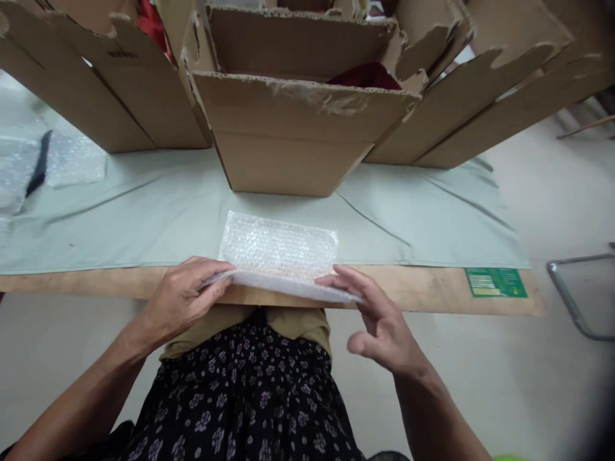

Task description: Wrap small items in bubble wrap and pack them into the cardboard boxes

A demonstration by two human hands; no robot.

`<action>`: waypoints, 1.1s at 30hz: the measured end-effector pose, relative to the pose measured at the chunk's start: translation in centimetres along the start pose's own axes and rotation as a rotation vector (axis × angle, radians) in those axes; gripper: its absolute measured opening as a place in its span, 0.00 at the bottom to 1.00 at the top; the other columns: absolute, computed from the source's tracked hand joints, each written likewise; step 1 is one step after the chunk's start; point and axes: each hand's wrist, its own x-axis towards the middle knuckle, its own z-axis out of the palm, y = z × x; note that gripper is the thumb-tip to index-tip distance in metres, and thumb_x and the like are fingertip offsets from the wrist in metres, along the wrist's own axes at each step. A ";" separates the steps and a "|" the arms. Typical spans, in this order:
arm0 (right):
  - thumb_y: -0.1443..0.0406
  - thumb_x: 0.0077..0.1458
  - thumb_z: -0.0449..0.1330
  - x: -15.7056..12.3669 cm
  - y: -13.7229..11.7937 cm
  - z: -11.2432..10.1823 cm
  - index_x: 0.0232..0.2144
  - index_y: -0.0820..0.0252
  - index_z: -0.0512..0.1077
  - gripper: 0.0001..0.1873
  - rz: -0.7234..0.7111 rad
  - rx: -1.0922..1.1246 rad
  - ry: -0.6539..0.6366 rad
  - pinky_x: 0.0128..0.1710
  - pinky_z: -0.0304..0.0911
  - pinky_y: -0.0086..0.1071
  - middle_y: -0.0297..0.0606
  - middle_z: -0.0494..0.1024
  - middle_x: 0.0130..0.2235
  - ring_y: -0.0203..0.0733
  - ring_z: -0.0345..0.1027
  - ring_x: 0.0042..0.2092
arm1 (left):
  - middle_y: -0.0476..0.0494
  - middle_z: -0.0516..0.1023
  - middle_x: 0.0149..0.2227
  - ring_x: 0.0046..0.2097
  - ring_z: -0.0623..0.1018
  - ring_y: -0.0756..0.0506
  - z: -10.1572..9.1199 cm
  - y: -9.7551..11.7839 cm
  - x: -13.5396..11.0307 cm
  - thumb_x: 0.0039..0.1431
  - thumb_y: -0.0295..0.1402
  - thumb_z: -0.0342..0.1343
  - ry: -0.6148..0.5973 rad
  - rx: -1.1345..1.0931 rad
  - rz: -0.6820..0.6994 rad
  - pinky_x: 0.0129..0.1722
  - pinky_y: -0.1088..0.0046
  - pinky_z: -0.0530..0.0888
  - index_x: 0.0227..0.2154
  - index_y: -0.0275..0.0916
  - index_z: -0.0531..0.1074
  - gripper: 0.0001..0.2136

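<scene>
A clear bubble wrap sheet [281, 246] lies at the front edge of the table, its near part lifted and bent up toward me. My left hand [195, 291] pinches the left end of that raised part between thumb and fingers. At the right end, my right hand [377, 314] has its fingers against the bubble wrap, with the thumb held well apart and nothing gripped. Whether anything lies inside the fold cannot be made out.
Just beyond stands a cardboard box [298, 134] with dark red material inside, flanked by more cardboard boxes [158, 115]. Bubble wrap pieces [77, 153] lie at the left. A green label [496, 282] sits on the wooden table edge [423, 288]. A metal frame [567, 294] stands at the right.
</scene>
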 end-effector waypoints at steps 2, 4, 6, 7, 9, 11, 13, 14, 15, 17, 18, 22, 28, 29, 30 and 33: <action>0.48 0.61 0.68 0.3 0.3 0.4 0.67 0.47 0.66 0.36 0.031 -0.185 0.124 0.54 0.75 0.41 0.41 0.80 0.58 0.48 0.78 0.55 | 0.47 0.86 0.35 0.34 0.83 0.46 0.1 0.4 0.8 0.68 0.35 0.58 0.019 -0.014 -0.082 0.33 0.72 0.78 0.41 0.41 0.81 0.08; 0.59 0.64 0.66 0.9 0.7 1.1 0.61 0.51 0.72 0.24 0.043 -0.389 0.277 0.46 0.76 0.38 0.39 0.84 0.49 0.44 0.79 0.44 | 0.49 0.85 0.33 0.31 0.82 0.48 0.2 0.5 1.7 0.67 0.37 0.59 0.031 -0.024 -0.126 0.31 0.74 0.76 0.38 0.41 0.80 0.08; 0.63 0.65 0.64 1.9 1.3 1.6 0.58 0.56 0.74 0.19 0.009 -0.550 0.357 0.40 0.74 0.38 0.37 0.83 0.40 0.41 0.76 0.36 | 0.49 0.84 0.31 0.30 0.81 0.49 0.3 0.4 2.8 0.66 0.38 0.59 0.058 -0.007 -0.156 0.31 0.75 0.74 0.35 0.40 0.80 0.09; 0.63 0.65 0.63 2.3 1.7 1.8 0.57 0.58 0.74 0.19 -0.019 -0.623 0.372 0.38 0.73 0.38 0.36 0.82 0.37 0.41 0.74 0.34 | 0.50 0.83 0.30 0.29 0.80 0.49 0.4 0.3 3.3 0.66 0.39 0.58 0.072 0.019 -0.170 0.31 0.74 0.73 0.34 0.40 0.79 0.09; 0.62 0.66 0.62 3.2 2.4 2.1 0.57 0.61 0.74 0.18 -0.076 -0.751 0.397 0.37 0.70 0.38 0.35 0.81 0.33 0.41 0.72 0.32 | 0.51 0.80 0.26 0.26 0.76 0.50 0.7 0.1 4.4 0.65 0.39 0.57 0.070 0.092 -0.199 0.29 0.74 0.70 0.31 0.40 0.77 0.11; 0.62 0.67 0.62 3.7 3.1 2.2 0.56 0.63 0.73 0.18 -0.121 -0.833 0.425 0.36 0.67 0.38 0.34 0.79 0.31 0.39 0.71 0.30 | 0.51 0.76 0.23 0.24 0.73 0.50 1.3 -0.2 5.4 0.65 0.40 0.56 0.044 0.202 -0.233 0.28 0.72 0.68 0.30 0.40 0.76 0.11; 0.62 0.67 0.63 4.0 3.6 2.1 0.55 0.65 0.73 0.18 -0.144 -0.874 0.448 0.36 0.65 0.37 0.34 0.80 0.31 0.38 0.70 0.29 | 0.50 0.75 0.22 0.24 0.73 0.48 1.9 -0.5 6.1 0.65 0.40 0.55 0.010 0.337 -0.275 0.28 0.71 0.67 0.30 0.40 0.77 0.12; 0.61 0.67 0.63 4.0 3.8 2.0 0.55 0.65 0.73 0.18 -0.146 -0.887 0.450 0.36 0.64 0.37 0.33 0.80 0.30 0.38 0.70 0.29 | 0.49 0.75 0.22 0.25 0.74 0.46 2.2 -0.5 6.4 0.65 0.41 0.56 -0.005 0.403 -0.300 0.29 0.70 0.67 0.32 0.40 0.77 0.12; 0.61 0.67 0.63 3.9 3.9 1.9 0.55 0.65 0.73 0.18 -0.139 -0.894 0.445 0.37 0.63 0.37 0.33 0.80 0.30 0.38 0.70 0.29 | 0.47 0.77 0.23 0.27 0.76 0.45 2.4 -0.6 6.7 0.65 0.42 0.56 -0.020 0.459 -0.324 0.29 0.69 0.67 0.34 0.40 0.78 0.12; 0.61 0.68 0.62 3.8 3.9 1.5 0.55 0.64 0.73 0.17 -0.113 -0.890 0.418 0.37 0.63 0.37 0.33 0.80 0.30 0.39 0.70 0.30 | 0.46 0.79 0.25 0.28 0.77 0.43 2.7 -0.6 7.0 0.64 0.44 0.58 -0.037 0.527 -0.359 0.28 0.69 0.66 0.39 0.40 0.79 0.13; 0.61 0.68 0.62 3.8 3.8 1.3 0.55 0.63 0.73 0.18 -0.095 -0.882 0.401 0.38 0.63 0.37 0.33 0.80 0.31 0.39 0.71 0.30 | 0.46 0.80 0.27 0.29 0.78 0.42 2.8 -0.6 7.0 0.64 0.44 0.59 -0.032 0.535 -0.364 0.28 0.69 0.66 0.42 0.41 0.79 0.13; 0.54 0.68 0.59 4.8 3.7 -0.2 0.59 0.61 0.72 0.23 -0.027 -0.902 0.382 0.42 0.64 0.41 0.44 0.83 0.43 0.48 0.74 0.40 | 0.43 0.81 0.34 0.34 0.79 0.39 2.7 -1.1 6.8 0.63 0.44 0.61 0.056 0.473 -0.305 0.35 0.64 0.73 0.52 0.41 0.77 0.19; 0.57 0.65 0.60 7.6 4.1 -0.9 0.45 0.57 0.75 0.12 -0.006 -0.826 0.211 0.52 0.65 0.51 0.50 0.77 0.60 0.60 0.70 0.57 | 0.40 0.77 0.37 0.38 0.77 0.39 2.9 -1.7 6.5 0.62 0.44 0.59 0.102 0.337 -0.266 0.40 0.59 0.76 0.34 0.41 0.76 0.11; 0.59 0.65 0.60 7.7 4.0 -0.8 0.40 0.56 0.74 0.08 -0.015 -0.773 0.190 0.52 0.65 0.50 0.48 0.79 0.58 0.58 0.71 0.57 | 0.40 0.77 0.37 0.37 0.77 0.40 2.9 -1.5 6.4 0.61 0.42 0.59 0.098 0.288 -0.277 0.39 0.60 0.76 0.32 0.41 0.74 0.10; 0.60 0.65 0.60 7.6 3.8 -0.7 0.37 0.56 0.72 0.06 -0.015 -0.714 0.188 0.51 0.66 0.49 0.47 0.80 0.56 0.56 0.73 0.55 | 0.42 0.76 0.36 0.36 0.76 0.42 3.0 -1.3 6.2 0.61 0.41 0.58 0.097 0.223 -0.297 0.39 0.61 0.75 0.31 0.41 0.73 0.09; 0.61 0.63 0.62 6.4 2.5 -0.3 0.38 0.55 0.71 0.05 0.060 -0.513 0.255 0.44 0.70 0.43 0.41 0.83 0.45 0.47 0.77 0.43 | 0.48 0.76 0.32 0.33 0.75 0.46 2.5 -0.6 5.6 0.60 0.42 0.59 0.130 -0.057 -0.387 0.34 0.68 0.73 0.37 0.41 0.72 0.10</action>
